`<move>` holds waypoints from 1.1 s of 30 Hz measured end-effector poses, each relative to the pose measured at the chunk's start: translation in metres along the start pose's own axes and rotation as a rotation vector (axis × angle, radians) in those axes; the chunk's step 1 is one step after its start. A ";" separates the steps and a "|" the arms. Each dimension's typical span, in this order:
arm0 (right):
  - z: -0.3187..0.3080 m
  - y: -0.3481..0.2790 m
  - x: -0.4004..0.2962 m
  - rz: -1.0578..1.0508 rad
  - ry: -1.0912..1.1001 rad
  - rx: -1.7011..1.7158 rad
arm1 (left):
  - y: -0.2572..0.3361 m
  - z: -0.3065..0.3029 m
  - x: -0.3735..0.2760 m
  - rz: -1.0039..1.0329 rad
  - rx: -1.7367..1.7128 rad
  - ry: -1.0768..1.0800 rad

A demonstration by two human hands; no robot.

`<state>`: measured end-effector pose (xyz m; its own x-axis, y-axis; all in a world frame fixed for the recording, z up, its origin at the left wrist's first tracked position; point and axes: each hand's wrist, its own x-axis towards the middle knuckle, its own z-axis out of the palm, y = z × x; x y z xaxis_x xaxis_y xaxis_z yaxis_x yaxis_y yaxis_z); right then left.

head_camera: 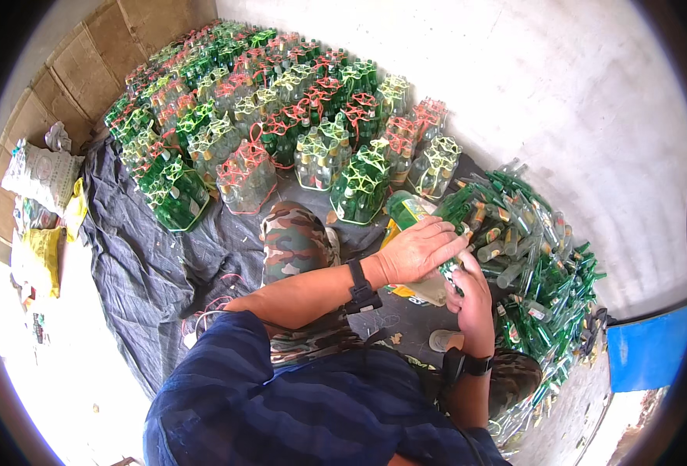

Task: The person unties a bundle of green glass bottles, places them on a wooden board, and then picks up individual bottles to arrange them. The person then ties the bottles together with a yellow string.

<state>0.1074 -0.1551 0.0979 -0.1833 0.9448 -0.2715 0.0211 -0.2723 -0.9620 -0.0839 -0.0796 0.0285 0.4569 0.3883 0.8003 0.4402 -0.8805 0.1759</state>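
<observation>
A green glass bottle [403,209] with a yellow-and-white label points its base away from me. My left hand [422,247] is wrapped over its middle and hides most of it. Close by on the right, the fingers of my right hand [473,291] are curled around a green-and-white labelled part [450,271], which looks like the neck of this bottle. Below the hands lies a yellow-and-pale sack or sheet [428,291], partly covered by them. Loose green and clear bottles [498,233] begin just beyond my right hand.
Bundles of upright bottles tied with red and yellow-green cord [314,154] stand against the white wall [530,76]. A bottle heap [553,291] curves along my right. Dark woven sheeting [140,198] covers the floor. Sacks [43,175] lie left, a blue panel [649,349] right.
</observation>
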 end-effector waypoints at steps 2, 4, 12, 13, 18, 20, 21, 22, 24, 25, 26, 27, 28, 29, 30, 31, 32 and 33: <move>0.005 -0.003 0.011 0.006 0.030 -0.072 | -0.007 0.006 -0.010 -0.024 0.002 -0.005; 0.004 -0.004 0.019 -0.090 0.059 -0.147 | -0.017 0.017 -0.021 -0.207 -0.143 -0.053; -0.099 0.015 0.016 -0.139 0.086 0.142 | -0.056 0.046 -0.044 -0.745 -0.367 0.021; -0.121 0.034 0.019 -0.120 0.140 0.236 | -0.055 0.048 -0.042 -0.755 -0.400 0.005; -0.186 0.129 0.036 0.000 0.521 0.497 | -0.073 0.074 -0.055 -1.198 -0.941 -0.026; -0.189 0.146 0.039 0.048 0.544 0.511 | -0.074 0.080 -0.057 -1.282 -0.866 -0.085; -0.187 0.147 0.040 0.072 0.556 0.516 | -0.073 0.082 -0.056 -1.324 -0.828 -0.112; -0.185 0.148 0.039 0.074 0.529 0.497 | -0.062 0.078 -0.047 -1.324 -0.782 -0.094; -0.177 0.145 0.043 0.097 0.463 0.454 | -0.082 0.099 -0.068 -1.231 -0.810 -0.106; -0.176 0.146 0.043 0.108 0.436 0.434 | -0.085 0.105 -0.071 -1.183 -0.828 -0.117; -0.177 0.149 0.042 0.133 0.421 0.425 | -0.088 0.110 -0.075 -1.206 -0.846 -0.130; -0.180 0.153 0.041 0.147 0.429 0.421 | -0.088 0.112 -0.071 -1.224 -0.867 -0.148; -0.181 0.156 0.040 0.162 0.435 0.418 | -0.088 0.114 -0.067 -1.242 -0.888 -0.165; -0.183 0.159 0.040 0.176 0.440 0.414 | -0.087 0.115 -0.065 -1.251 -0.868 -0.181; -0.184 0.159 0.040 0.172 0.436 0.418 | -0.085 0.115 -0.062 -1.259 -0.847 -0.195; -0.185 0.160 0.040 0.168 0.432 0.423 | -0.083 0.115 -0.059 -1.267 -0.826 -0.209; -0.186 0.160 0.040 0.164 0.427 0.427 | -0.081 0.114 -0.057 -1.280 -0.801 -0.233; -0.186 0.160 0.040 0.164 0.438 0.425 | -0.076 0.109 -0.047 -1.291 -0.775 -0.260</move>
<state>0.2861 -0.1271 -0.0727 0.2100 0.8471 -0.4882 -0.3941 -0.3836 -0.8352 -0.0548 -0.0018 -0.0849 0.2455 0.9405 -0.2350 0.1690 0.1971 0.9657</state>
